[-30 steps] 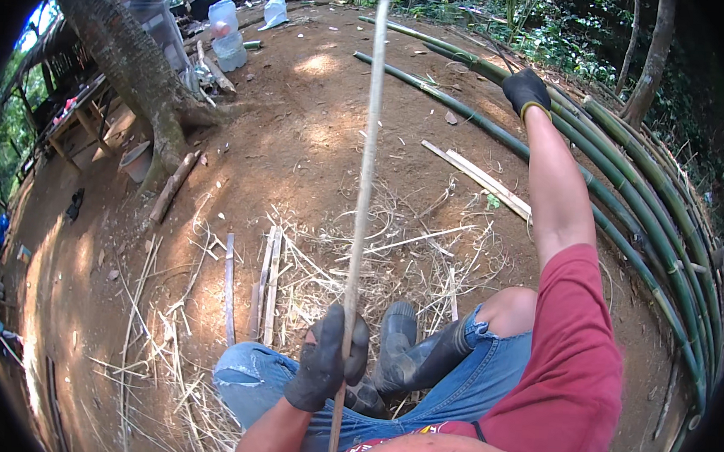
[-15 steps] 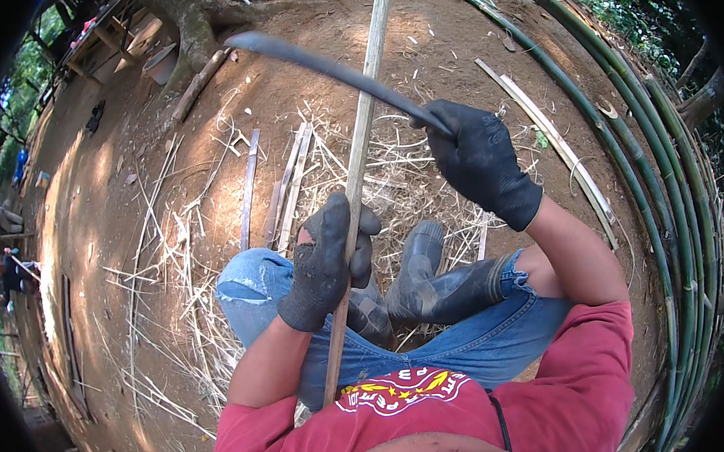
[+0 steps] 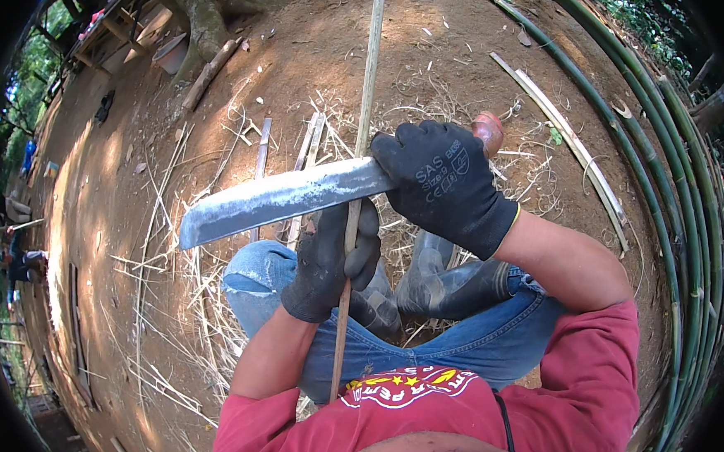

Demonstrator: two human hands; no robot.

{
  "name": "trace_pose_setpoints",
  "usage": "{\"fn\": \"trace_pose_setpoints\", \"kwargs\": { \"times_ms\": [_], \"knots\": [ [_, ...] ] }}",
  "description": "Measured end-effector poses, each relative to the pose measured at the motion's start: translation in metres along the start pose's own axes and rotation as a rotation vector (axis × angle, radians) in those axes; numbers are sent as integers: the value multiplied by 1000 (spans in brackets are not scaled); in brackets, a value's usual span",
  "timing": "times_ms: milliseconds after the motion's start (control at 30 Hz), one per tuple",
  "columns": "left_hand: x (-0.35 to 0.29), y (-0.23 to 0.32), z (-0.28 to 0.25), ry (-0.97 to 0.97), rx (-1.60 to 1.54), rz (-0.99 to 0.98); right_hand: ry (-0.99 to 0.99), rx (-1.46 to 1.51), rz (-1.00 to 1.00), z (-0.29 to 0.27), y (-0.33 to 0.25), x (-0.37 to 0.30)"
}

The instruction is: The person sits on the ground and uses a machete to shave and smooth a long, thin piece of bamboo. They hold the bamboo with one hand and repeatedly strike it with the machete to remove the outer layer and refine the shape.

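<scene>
Upright in front of me runs a long, narrow bamboo strip (image 3: 369, 69), its lower end near my shirt. My left hand (image 3: 331, 261), in a dark glove, is closed around its lower part, above my bent legs. My right hand (image 3: 443, 181), also gloved in black, grips a machete by its reddish handle (image 3: 489, 133), whose rounded end pokes out past the knuckles. The machete's wide grey blade (image 3: 272, 200) points left, its worn flat side showing. It passes over the strip just above my left hand and hides a short piece of it.
Pale shavings (image 3: 195, 315) litter the brown soil around my boots (image 3: 433, 284). Split slats (image 3: 562, 139) lie at the far right, beside long green bamboo poles (image 3: 672, 179) curving along the edge. A tree trunk (image 3: 196, 17) and a short log (image 3: 211, 74) are at the far left.
My right hand has come down toward me along the strip, and the machete has rolled so its broad side shows. My left hand keeps its hold, almost in place.
</scene>
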State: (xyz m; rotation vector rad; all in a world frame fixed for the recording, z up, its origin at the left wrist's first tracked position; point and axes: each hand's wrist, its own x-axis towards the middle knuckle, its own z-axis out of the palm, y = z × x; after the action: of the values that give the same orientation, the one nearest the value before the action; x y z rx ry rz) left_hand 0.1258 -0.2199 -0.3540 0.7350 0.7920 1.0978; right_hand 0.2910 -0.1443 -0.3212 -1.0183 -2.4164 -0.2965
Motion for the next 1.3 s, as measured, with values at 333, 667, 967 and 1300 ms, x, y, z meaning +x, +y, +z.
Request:
{"fn": "trace_pose_setpoints", "kwargs": {
  "times_ms": [333, 667, 967, 1300],
  "knots": [
    [-7, -1, 5, -131, -40, -136, 281, -156, 172, -5, 92, 31],
    [-9, -23, 17, -136, 122, -220, 149, -405, 895, -58, 278, 90],
    [-3, -16, 10, 47, 297, -13, 153, -78, 327, -11, 135, 28],
    [1, -15, -14, 70, 352, 128, -92, 137, 41, 4, -22, -21]
  ]
}}
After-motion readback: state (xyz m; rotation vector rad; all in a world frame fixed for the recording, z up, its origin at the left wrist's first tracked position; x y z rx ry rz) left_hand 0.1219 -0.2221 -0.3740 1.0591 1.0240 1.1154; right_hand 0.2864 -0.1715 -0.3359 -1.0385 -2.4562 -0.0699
